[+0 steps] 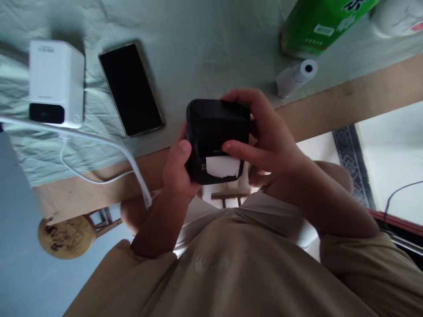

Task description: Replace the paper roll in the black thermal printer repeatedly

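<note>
Counter [346, 99] with a pale wooden edge, covered by a creased grey-green cloth [185, 48]; the view looks down past the person's beige shirt [231, 268] to the floor below.

Centre: a small black printer [216, 132], held in the air just off the counter's near edge, above the person's lap. A short strip of white paper [223, 166], torn along its lower edge, projects from the slot on the face turned towards the person.

Left hand [176, 169]: closed around the printer's left side, thumb lying up along the edge, the other fingers hidden behind the body.

Right hand [267, 136]: closed around the right side, fingers [244, 97] curled over the top, thumb pressed flat on the front face just above the paper.

On the cloth, left: a white box-shaped device [56, 81] with a dark panel low on its front, and a white cable [99, 141] running past it and down over the counter's edge. Beside it, a dark phone [130, 88] lies face up, screen off.

On the cloth, right: a roll of white paper [297, 77] lies on its side near the edge; behind it, a green carton [320, 24].

Lower left, on the floor: a round wooden stool [66, 235].
</note>
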`<state>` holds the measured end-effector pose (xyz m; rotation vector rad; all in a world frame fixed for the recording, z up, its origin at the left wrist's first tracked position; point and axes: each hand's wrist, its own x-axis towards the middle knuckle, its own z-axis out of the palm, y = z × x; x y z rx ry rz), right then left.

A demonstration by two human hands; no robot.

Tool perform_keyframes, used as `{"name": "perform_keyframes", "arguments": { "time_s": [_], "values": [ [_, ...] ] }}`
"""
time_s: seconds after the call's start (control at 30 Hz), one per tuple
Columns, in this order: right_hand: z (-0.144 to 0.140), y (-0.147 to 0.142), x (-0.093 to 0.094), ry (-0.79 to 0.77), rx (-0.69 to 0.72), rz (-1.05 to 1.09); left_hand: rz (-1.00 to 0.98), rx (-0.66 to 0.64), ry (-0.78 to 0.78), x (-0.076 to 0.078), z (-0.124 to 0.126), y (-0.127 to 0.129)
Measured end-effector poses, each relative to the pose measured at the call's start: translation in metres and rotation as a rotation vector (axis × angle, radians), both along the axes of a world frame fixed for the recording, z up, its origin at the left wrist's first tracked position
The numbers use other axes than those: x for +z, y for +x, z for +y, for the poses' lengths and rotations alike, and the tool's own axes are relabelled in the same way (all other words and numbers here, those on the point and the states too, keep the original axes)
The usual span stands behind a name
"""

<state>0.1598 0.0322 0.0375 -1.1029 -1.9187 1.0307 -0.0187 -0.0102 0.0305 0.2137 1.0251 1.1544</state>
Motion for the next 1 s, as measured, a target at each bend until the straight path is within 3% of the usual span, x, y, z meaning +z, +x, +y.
{"name": "perform_keyframes", "arguments": {
  "time_s": [0.07, 0.13, 0.3, 0.5, 0.6, 0.73, 0.83, 0.9, 1.0],
  "values": [
    [0.001, 0.002, -0.002, 0.027, 0.019, 0.013, -0.002, 0.058, 0.063, 0.001, 0.006, 0.005],
    [0.001, 0.004, -0.003, 0.089, 0.031, -0.002, 0.042, 0.101, 0.018, 0.000, 0.010, 0.009],
    [0.001, 0.015, 0.006, 0.241, -0.009, -0.144, 0.024, 0.111, 0.019, -0.004, 0.012, 0.009],
    [-0.001, 0.019, 0.014, 0.310, 0.038, -0.140, -0.050, 0.130, 0.012, -0.003, 0.014, 0.003],
    [-0.005, 0.014, 0.017, 0.348, -0.088, -0.096, -0.028, 0.084, -0.028, -0.001, 0.016, 0.003],
    [-0.007, 0.003, 0.021, 0.322, -0.370, 0.113, -0.024, 0.030, 0.075, -0.002, 0.013, 0.004],
    [-0.005, -0.001, 0.024, 0.377, -0.506, 0.152, -0.019, 0.025, 0.100, -0.004, 0.007, 0.003],
    [-0.003, -0.001, 0.026, 0.376, -0.505, 0.057, -0.004, 0.000, 0.087, -0.004, 0.006, 0.002],
    [-0.005, 0.002, 0.029, 0.367, -0.341, -0.240, 0.006, -0.024, 0.070, -0.003, 0.004, 0.004]
  ]
}}
